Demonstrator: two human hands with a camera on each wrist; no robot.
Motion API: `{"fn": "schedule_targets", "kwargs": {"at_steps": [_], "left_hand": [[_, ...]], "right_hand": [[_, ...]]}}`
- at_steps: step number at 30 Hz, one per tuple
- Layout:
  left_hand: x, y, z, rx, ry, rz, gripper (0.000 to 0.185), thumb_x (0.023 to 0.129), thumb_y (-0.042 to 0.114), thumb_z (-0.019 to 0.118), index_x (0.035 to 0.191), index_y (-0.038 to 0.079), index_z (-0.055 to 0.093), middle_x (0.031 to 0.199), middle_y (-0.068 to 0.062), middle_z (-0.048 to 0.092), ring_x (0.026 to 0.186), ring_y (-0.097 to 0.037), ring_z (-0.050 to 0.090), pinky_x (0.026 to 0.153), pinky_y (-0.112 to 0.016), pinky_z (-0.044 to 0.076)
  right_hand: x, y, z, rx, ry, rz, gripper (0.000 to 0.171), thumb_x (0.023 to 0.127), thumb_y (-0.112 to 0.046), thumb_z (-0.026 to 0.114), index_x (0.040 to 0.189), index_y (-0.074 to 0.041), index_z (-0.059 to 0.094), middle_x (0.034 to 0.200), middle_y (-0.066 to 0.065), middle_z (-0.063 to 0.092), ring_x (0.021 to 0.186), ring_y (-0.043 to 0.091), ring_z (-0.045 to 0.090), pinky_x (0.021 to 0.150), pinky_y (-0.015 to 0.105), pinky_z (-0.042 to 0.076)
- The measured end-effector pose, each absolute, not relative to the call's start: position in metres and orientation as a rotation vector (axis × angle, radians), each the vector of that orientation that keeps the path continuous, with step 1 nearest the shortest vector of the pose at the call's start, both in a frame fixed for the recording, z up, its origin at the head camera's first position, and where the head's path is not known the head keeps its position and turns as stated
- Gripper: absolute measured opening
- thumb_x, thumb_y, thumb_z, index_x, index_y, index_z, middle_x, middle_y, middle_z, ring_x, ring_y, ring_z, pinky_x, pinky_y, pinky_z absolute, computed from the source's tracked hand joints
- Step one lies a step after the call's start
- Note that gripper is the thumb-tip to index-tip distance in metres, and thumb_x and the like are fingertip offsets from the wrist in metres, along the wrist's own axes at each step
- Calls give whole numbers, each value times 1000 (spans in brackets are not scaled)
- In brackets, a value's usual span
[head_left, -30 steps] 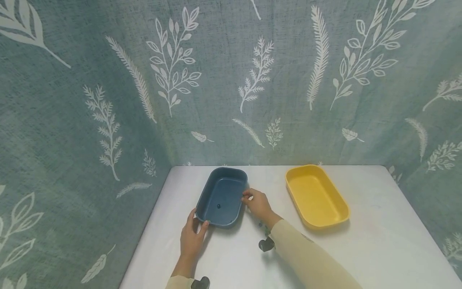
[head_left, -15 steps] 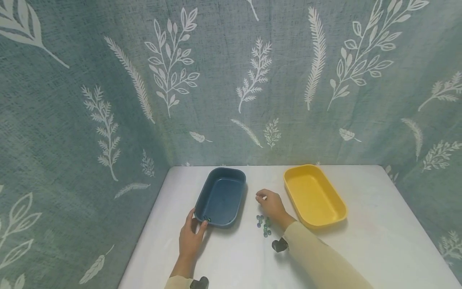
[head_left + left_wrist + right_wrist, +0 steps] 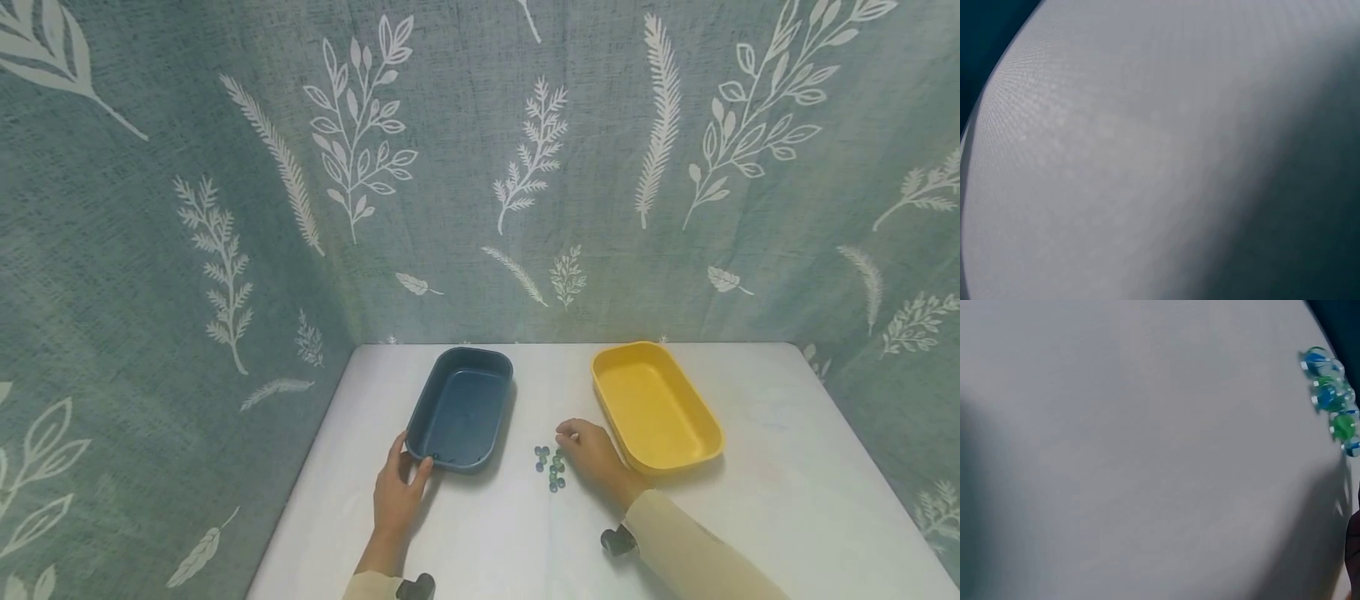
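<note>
My left hand [image 3: 397,493] holds the near-left corner of a dark blue plastic tray [image 3: 489,435], with the thumb at the front rim and a finger along the left side. Small dark marbles [image 3: 436,456] show faintly at the tray's near end. On the white table between the trays lies a cluster of blue and green glass marbles [image 3: 553,477], seen larger as clear swirled marbles [image 3: 1327,397] in the right wrist view. Just right of and above them hovers my right hand [image 3: 594,454], fingers loosely bent, with nothing visible in them.
A yellow tray [image 3: 660,400] stands right of the marbles, behind my right forearm. White tabletop [image 3: 480,542] spreads in front. Patterned green cloth [image 3: 465,167] hangs behind the table and at both sides. The left wrist view shows mostly blurred tabletop.
My right hand let a marble go over the blue tray's right side, then moved right and down to the cluster. That marble rolled to the tray's near end. The left hand stayed put.
</note>
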State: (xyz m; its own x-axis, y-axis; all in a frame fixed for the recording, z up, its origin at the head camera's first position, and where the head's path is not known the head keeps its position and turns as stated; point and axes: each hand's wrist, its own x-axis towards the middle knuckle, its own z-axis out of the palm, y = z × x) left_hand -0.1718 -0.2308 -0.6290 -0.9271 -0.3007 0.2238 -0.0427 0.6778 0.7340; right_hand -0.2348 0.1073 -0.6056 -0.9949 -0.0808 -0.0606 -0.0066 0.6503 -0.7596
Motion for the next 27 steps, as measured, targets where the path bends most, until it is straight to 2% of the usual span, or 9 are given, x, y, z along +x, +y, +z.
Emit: {"fn": "schedule_targets", "kwargs": {"at_steps": [7, 15, 22, 27], "left_hand": [[-171, -230, -627, 278, -2573, -1112, 68, 82, 50, 60, 140, 31, 30, 138, -6, 45, 125, -33, 43, 102, -55, 31], [-172, -230, -626, 287, -2586, -1102, 68, 82, 49, 60, 140, 29, 30, 136, -7, 47, 125, -33, 43, 102, -55, 31], [-172, -229, -624, 278, -2617, -1080, 69, 83, 50, 57, 141, 28, 28, 137, -5, 46, 126, -30, 42, 104, -53, 31], [-172, -229, -626, 267, -2606, -1080, 68, 83, 50, 58, 141, 29, 28, 137, -4, 47, 126, -29, 42, 103, -53, 32]], "right_hand": [[-218, 117, -614, -153, 2792, -1242, 14, 88, -26, 58, 101, -23, 64, 101, -7, 65, 100, 13, 59, 91, 37, 47], [-204, 121, -612, -262, 2818, -1173, 17, 86, -28, 61, 103, -27, 63, 92, -14, 63, 87, 6, 57, 81, 32, 49], [-199, 122, -617, -361, 2844, -1113, 20, 86, -26, 61, 106, -27, 63, 102, -14, 63, 100, 9, 59, 88, 34, 48], [-197, 121, -616, -349, 2853, -1083, 21, 86, -26, 62, 106, -28, 62, 104, -12, 63, 102, 11, 59, 89, 35, 48]]}}
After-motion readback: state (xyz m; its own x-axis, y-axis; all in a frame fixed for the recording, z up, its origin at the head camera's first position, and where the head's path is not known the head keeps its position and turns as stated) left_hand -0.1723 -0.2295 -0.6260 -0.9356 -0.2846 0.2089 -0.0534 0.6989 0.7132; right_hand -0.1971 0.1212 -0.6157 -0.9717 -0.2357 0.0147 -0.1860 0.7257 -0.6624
